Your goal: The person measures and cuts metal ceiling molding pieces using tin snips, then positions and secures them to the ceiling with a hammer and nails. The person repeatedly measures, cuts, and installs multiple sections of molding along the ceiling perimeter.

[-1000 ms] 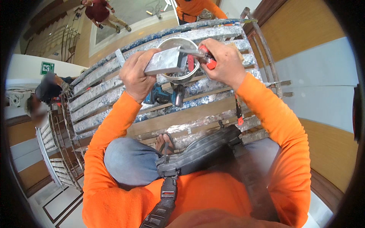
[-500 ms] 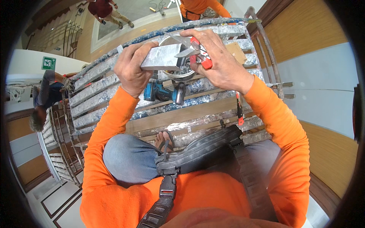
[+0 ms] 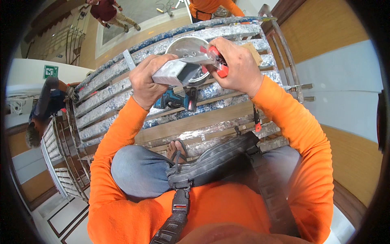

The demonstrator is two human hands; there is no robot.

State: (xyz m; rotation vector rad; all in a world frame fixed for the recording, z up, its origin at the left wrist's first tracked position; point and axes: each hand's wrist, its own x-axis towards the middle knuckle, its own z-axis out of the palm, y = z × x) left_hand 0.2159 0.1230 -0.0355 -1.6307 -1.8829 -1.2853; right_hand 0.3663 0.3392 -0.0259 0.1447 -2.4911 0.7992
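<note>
My left hand [image 3: 146,79] is wrapped round a short grey metal channel [image 3: 167,76], its open end facing right. In my right hand [image 3: 239,67] is a pair of tin snips with red handles [image 3: 222,71]. The blades lie at the channel's upper edge; whether they bite the metal I cannot tell. Beneath both hands stands a round pale tub [image 3: 175,44], partly hidden, with small metal bits inside. A blue cordless drill [image 3: 172,99] lies on the slats just nearer to me than the tub.
I sit on a paint-spattered slatted platform [image 3: 101,103] with gaps between slats. A metal strip [image 3: 129,59], a brown board piece [image 3: 252,53] and a red-and-black tool [image 3: 257,121] lie on it. People are at the far side [image 3: 205,9], far left [image 3: 107,12] and left edge [image 3: 48,97].
The channel has tilted, so its hollow end now shows. My right hand and the snips have turned and moved slightly right and down. More of the tub has come into view.
</note>
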